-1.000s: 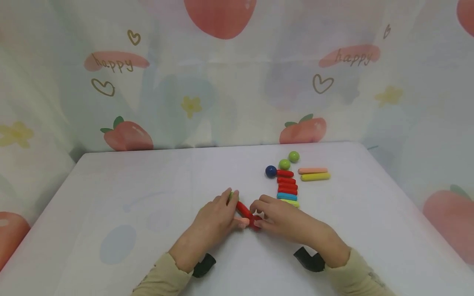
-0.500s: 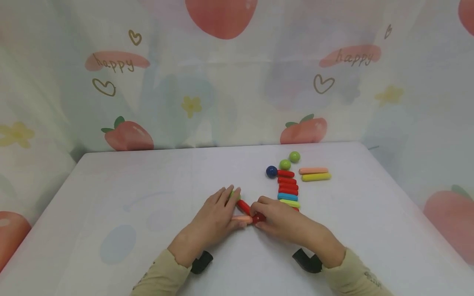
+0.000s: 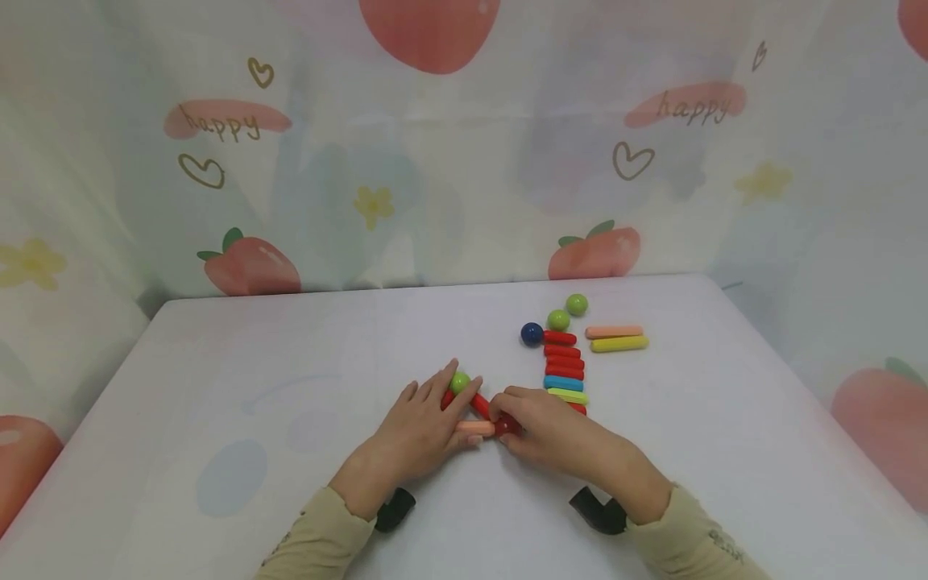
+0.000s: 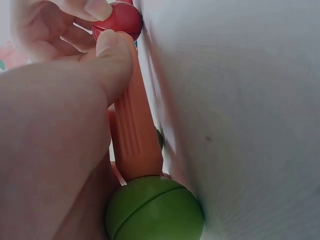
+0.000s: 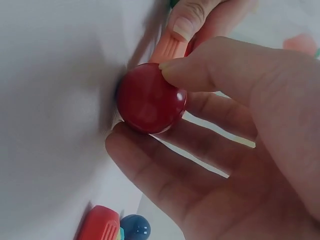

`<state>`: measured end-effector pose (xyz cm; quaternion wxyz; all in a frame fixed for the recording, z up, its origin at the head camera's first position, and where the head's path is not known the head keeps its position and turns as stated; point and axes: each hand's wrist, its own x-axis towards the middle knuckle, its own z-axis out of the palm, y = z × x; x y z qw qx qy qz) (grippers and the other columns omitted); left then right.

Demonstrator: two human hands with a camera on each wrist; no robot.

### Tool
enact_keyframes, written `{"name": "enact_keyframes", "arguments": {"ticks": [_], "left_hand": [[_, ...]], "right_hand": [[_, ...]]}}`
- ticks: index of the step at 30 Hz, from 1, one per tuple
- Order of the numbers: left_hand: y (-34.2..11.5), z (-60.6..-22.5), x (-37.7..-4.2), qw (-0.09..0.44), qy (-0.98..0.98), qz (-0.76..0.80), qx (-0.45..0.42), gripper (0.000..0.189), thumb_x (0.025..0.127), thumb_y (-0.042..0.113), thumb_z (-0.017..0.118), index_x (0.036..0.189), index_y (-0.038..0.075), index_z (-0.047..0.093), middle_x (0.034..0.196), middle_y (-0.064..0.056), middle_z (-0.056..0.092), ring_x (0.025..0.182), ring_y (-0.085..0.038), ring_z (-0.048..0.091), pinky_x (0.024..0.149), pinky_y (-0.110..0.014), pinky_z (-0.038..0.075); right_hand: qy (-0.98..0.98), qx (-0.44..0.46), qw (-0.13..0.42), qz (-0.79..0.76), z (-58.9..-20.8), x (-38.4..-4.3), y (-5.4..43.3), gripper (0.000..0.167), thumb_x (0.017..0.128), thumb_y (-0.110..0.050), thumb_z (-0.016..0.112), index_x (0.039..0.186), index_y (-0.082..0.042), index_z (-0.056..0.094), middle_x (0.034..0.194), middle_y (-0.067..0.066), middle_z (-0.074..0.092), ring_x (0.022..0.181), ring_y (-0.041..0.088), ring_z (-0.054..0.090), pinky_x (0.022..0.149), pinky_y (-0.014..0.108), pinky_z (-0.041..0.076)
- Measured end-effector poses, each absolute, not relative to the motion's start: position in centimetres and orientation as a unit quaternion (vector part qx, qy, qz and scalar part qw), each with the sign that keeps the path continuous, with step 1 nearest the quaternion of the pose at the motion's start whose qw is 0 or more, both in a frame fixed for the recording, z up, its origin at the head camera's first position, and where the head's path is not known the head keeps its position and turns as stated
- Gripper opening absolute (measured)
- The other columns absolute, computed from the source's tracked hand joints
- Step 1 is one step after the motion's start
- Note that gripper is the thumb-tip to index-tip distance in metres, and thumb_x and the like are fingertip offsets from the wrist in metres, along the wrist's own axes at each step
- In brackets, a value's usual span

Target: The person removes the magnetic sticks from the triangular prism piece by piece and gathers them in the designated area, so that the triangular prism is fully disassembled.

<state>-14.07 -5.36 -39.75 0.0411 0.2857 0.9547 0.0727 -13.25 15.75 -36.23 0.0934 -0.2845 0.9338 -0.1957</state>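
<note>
My right hand [image 3: 558, 427] pinches a glossy red ball [image 5: 150, 100] between thumb and fingers, low against the table. A ribbed orange toy rod [image 4: 132, 125] runs from that ball to a green ball [image 4: 157, 212] near the left wrist. My left hand [image 3: 416, 439] lies spread over the joined pieces, its thumb along the orange rod and its fingers extended. Between its fingertips shows another green ball [image 3: 460, 382]. A red rod [image 3: 482, 404] slants from there toward the red ball. The left palm hides the rest of the shape.
Beyond the right hand is a column of short rods, several red [image 3: 562, 352], one blue [image 3: 564, 383] and one lime [image 3: 569, 396]. A navy ball [image 3: 532, 334] and two green balls [image 3: 577, 304] sit at its far end. Beside them lie longer peach [image 3: 614, 332] and yellow [image 3: 619, 344] rods.
The red ball and the orange rod's end have shifted slightly away from me and right, with the right hand on the ball. The left fingers have spread, uncovering the green ball.
</note>
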Motion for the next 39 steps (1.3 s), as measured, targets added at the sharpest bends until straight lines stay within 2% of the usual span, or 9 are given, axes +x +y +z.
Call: {"name": "enact_keyframes", "arguments": {"ticks": [8,16,23,32,39], "left_hand": [[-5.4,-39.6,-13.9,0.043,0.954,0.067,0.291,0.072,0.097,0.060,0.044,0.158,0.026,0.026,0.165,-0.014,0.017,0.145,-0.032,0.036,0.115,-0.057,0.034],[-5.5,-39.7,-13.9,0.043,0.953,0.063,0.292,0.072,0.097,0.058,0.048,0.157,0.025,0.027,0.164,-0.015,0.019,0.144,-0.031,0.037,0.114,-0.055,0.035],[-5.3,-39.7,-14.0,0.043,0.954,0.058,0.292,0.074,0.096,0.059,0.050,0.158,0.026,0.026,0.164,-0.014,0.019,0.144,-0.030,0.036,0.115,-0.055,0.035],[-5.2,-39.8,-13.8,0.028,0.954,0.037,0.295,0.079,0.093,0.061,0.054,0.158,0.026,0.026,0.162,-0.015,0.022,0.143,-0.031,0.039,0.114,-0.055,0.037],[-5.3,-39.8,-13.9,0.031,0.954,0.039,0.294,0.079,0.093,0.061,0.054,0.158,0.026,0.025,0.162,-0.015,0.022,0.143,-0.030,0.038,0.114,-0.055,0.036]], "right_hand": [[0.937,-0.281,0.105,-0.178,-36.1,-13.2,15.5,0.021,0.084,-0.012,0.076,0.104,-0.013,0.069,0.090,-0.004,0.063,0.081,0.009,0.056,0.075,0.024,0.055],[0.943,-0.272,0.105,-0.158,-35.9,-13.1,15.9,0.022,0.084,-0.012,0.077,0.104,-0.015,0.070,0.090,-0.006,0.060,0.081,0.008,0.055,0.073,0.021,0.055],[0.940,-0.290,0.054,-0.172,-35.0,-12.9,16.9,0.022,0.084,-0.007,0.076,0.104,-0.015,0.069,0.094,-0.006,0.061,0.083,0.007,0.056,0.074,0.021,0.055],[0.939,-0.293,0.025,-0.180,-34.2,-13.3,17.9,0.026,0.084,-0.008,0.077,0.108,-0.015,0.069,0.099,-0.005,0.062,0.090,0.008,0.058,0.077,0.022,0.056],[0.938,-0.295,-0.031,-0.179,-33.4,-14.6,19.5,0.023,0.085,-0.009,0.077,0.105,-0.016,0.068,0.102,-0.004,0.064,0.092,0.010,0.060,0.081,0.029,0.059]]}}
